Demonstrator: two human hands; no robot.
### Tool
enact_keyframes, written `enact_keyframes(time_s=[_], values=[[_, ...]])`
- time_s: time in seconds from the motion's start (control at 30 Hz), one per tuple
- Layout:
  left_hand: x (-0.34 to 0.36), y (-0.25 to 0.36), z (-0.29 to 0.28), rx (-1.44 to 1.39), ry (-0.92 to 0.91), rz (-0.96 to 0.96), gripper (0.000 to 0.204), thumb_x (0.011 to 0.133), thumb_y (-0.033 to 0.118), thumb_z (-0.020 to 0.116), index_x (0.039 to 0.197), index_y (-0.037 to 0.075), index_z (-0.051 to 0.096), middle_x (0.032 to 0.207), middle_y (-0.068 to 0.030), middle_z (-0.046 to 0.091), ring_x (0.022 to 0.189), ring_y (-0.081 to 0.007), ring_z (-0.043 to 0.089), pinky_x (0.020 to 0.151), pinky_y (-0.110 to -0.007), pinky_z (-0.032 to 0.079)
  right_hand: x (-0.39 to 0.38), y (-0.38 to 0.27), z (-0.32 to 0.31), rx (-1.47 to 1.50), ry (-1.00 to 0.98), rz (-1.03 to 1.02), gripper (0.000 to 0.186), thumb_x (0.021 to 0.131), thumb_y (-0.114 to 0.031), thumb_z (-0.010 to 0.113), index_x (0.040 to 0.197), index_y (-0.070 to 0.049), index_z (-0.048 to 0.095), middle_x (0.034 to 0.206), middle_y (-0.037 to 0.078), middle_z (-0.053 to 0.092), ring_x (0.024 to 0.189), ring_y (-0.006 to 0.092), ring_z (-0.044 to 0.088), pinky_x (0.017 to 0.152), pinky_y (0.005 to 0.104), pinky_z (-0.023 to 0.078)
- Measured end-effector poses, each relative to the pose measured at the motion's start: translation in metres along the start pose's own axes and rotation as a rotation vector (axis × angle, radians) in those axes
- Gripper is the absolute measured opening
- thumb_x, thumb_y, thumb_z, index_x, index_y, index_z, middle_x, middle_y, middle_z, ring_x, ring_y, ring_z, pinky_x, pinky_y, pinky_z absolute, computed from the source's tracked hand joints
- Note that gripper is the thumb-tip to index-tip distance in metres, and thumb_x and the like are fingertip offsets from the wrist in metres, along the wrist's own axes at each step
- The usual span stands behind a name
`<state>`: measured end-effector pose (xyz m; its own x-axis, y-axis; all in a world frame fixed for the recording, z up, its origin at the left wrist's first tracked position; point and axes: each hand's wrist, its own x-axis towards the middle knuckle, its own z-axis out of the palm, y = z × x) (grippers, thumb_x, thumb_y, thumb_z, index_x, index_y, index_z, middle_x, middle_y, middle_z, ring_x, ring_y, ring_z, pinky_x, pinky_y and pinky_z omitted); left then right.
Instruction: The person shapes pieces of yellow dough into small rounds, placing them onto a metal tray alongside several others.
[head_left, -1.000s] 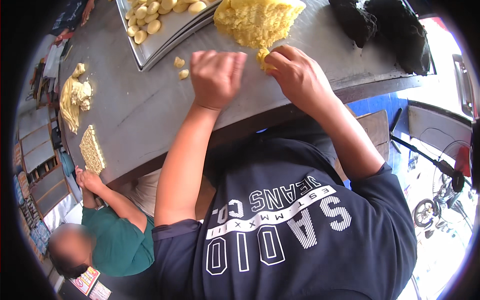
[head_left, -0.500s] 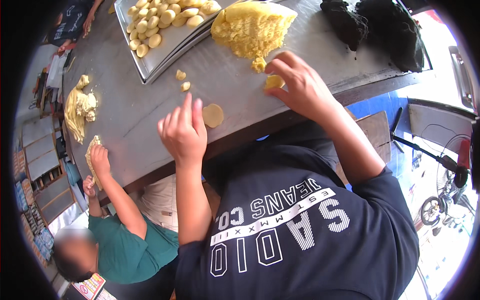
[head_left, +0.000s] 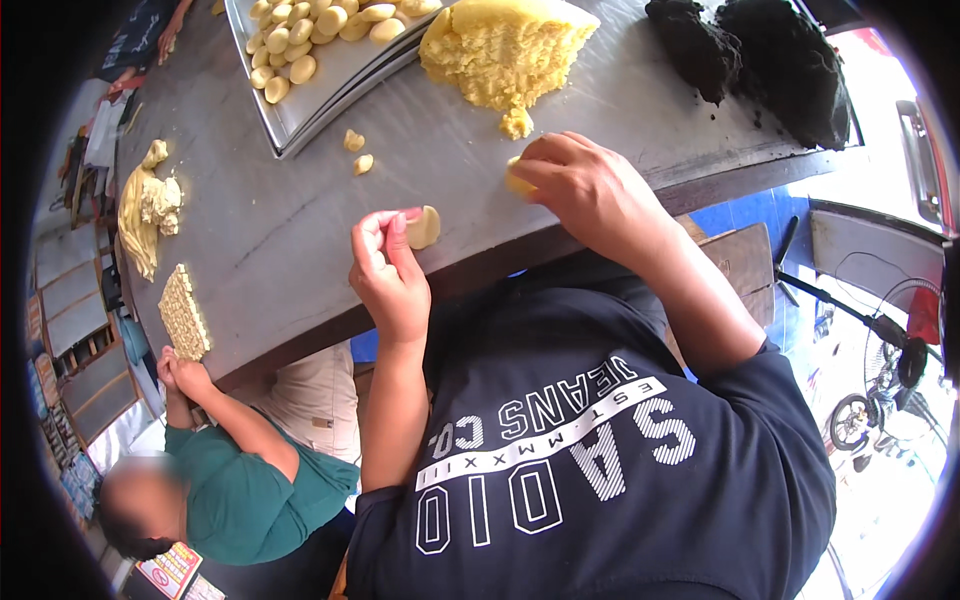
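Observation:
My left hand (head_left: pixel 390 270) pinches the edge of a thin round of pale dough (head_left: pixel 425 229) between thumb and forefinger. The dough round is tilted up at the table's near edge. My right hand (head_left: pixel 590 190) has its fingers closed round a small lump of yellow filling (head_left: pixel 516 180), partly hidden by the fingers. Just beyond it sits a big crumbly yellow mound (head_left: pixel 505 50), a loose crumb lump at its near end. Two small dough bits (head_left: pixel 358 152) lie on the metal table (head_left: pixel 300 230), beyond my left hand.
A metal tray (head_left: pixel 285 140) of several round dough balls (head_left: pixel 300 35) stands at the far left. Black dough masses (head_left: pixel 780 70) lie far right. On the left are a pale dough heap (head_left: pixel 155 205), a cut dough slab (head_left: pixel 184 315) and a co-worker in a green shirt (head_left: pixel 245 490).
My left hand has moved onto the dough round and raised its edge. My right hand has drawn slightly nearer with the filling lump. The co-worker's hands have moved off the slab toward the table edge.

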<state>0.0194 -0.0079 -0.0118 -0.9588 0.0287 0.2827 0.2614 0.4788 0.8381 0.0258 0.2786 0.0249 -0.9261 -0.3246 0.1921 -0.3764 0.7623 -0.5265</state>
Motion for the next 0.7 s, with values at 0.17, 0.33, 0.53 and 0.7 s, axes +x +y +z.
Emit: enact_keyframes(time_s=[0.17,0.33,0.53,0.7], values=[[0.010,0.017,0.002,-0.264,0.065,-0.272,0.035,0.119,0.013,0.068,0.146,-0.006,0.058,0.113,-0.0222,0.085,0.105,-0.0202,0.080,0.096,-0.031,0.063,0.007,-0.017,0.015,0.064,-0.001,-0.037,0.025,0.096,-0.013,0.082,0.120,-0.009,0.078,0.115,0.009,0.076,0.109,0.0332,0.074,0.093,0.0461,0.063],[0.011,0.051,0.009,-0.877,0.017,-0.536,0.054,0.122,0.023,0.062,0.166,-0.006,0.049,0.153,-0.0265,0.071,0.134,-0.0260,0.073,0.114,-0.042,0.061,0.028,-0.048,0.038,0.232,0.155,-0.130,0.020,0.099,-0.013,0.072,0.117,-0.007,0.078,0.125,0.012,0.074,0.114,0.0352,0.074,0.096,0.0451,0.064],[0.018,-0.006,-0.016,-0.135,-0.351,-0.256,0.025,0.107,0.006,0.081,0.130,-0.002,0.079,0.122,-0.0098,0.084,0.096,-0.0187,0.080,0.084,-0.034,0.064,0.038,-0.046,0.030,0.617,0.173,-0.162,0.016,0.095,-0.011,0.082,0.112,-0.009,0.084,0.124,0.013,0.077,0.102,0.0357,0.079,0.089,0.0445,0.066],[0.036,0.002,0.002,0.219,-0.209,0.318,0.024,0.079,0.003,0.090,0.099,0.003,0.076,0.094,-0.0102,0.075,0.080,-0.0333,0.076,0.069,-0.042,0.060,0.031,-0.043,0.040,0.447,0.111,-0.146,0.022,0.090,-0.003,0.083,0.112,-0.008,0.082,0.115,0.011,0.078,0.101,0.0351,0.080,0.087,0.0430,0.067]])
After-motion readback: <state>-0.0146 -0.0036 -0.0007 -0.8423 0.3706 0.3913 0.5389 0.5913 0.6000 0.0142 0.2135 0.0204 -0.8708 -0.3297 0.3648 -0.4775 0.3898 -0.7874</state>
